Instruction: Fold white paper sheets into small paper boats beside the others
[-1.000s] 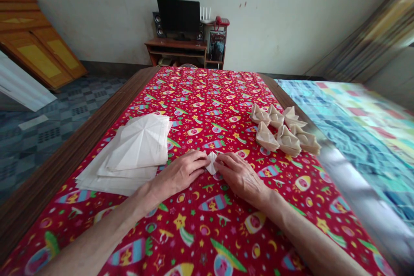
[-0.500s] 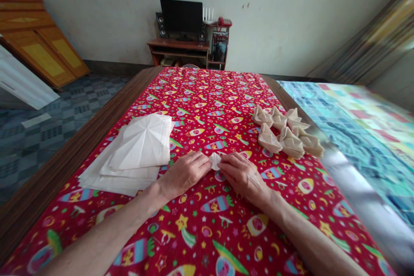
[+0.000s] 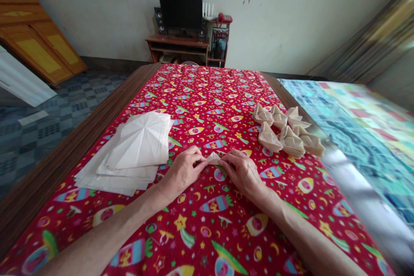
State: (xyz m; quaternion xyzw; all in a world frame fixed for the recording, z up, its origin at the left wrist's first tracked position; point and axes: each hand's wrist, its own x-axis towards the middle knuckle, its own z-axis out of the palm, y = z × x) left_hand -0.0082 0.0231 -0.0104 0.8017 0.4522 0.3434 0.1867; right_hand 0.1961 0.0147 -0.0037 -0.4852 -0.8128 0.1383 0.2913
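A small folded piece of white paper (image 3: 213,159) sits between my two hands, low over the red patterned cloth (image 3: 207,237). My left hand (image 3: 188,165) pinches its left end between thumb and fingers. At the right end, the fingertips of my right hand (image 3: 241,170) are closed on the same paper. Left of my hands lies a loose stack of creased white paper sheets (image 3: 139,142), the top one marked with fold lines spreading from a centre. Several folded boat-like paper shapes (image 3: 291,141) stand in two rows to the right, some apparently nested in stacks.
The cloth covers a dark wooden table (image 3: 106,110). Beyond its far end stands a desk (image 3: 177,42) with a monitor (image 3: 180,10), speakers and a red telephone (image 3: 224,18). A wooden cabinet (image 3: 39,43) is at the left, and a bed with a patchwork cover (image 3: 352,129) adjoins on the right.
The paper between my hands now looks lower and wider, with a small peak in the middle. My left fingers have shifted from lying over its end to a pinch. The view has tilted slightly.
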